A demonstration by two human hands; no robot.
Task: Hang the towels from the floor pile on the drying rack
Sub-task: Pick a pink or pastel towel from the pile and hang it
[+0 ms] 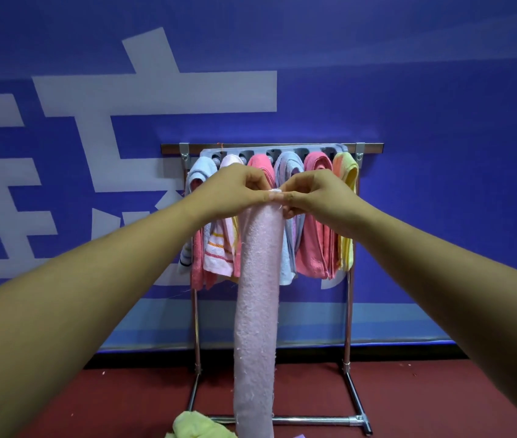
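Both hands are pinched together on the top end of a long pink towel [258, 295] — the left hand [235, 191] and right hand [317, 194] meet right at its top edge, fingertips nearly touching, and the towel hangs straight down in a narrow strip almost to the floor [124, 399]. They're holding it up in front of the rack [269, 148], about level with the row of towels already hung there: a light blue one at the left end, then pale pink, coral, grey-blue, another coral, and a yellow-orange towel [345, 184] at the right end. So I'd say this is the mid-hang step — towel picked up and gathered, not yet on the rack. At the bottom edge there's a yellow-green towel [197, 426] lying by the rack's base bar, so the pile isn't done yet. Next move looks like feeding that pinched end into a free slot or hook up top, though I can't tell which spots are still open since the hands cover the middle of the rack.
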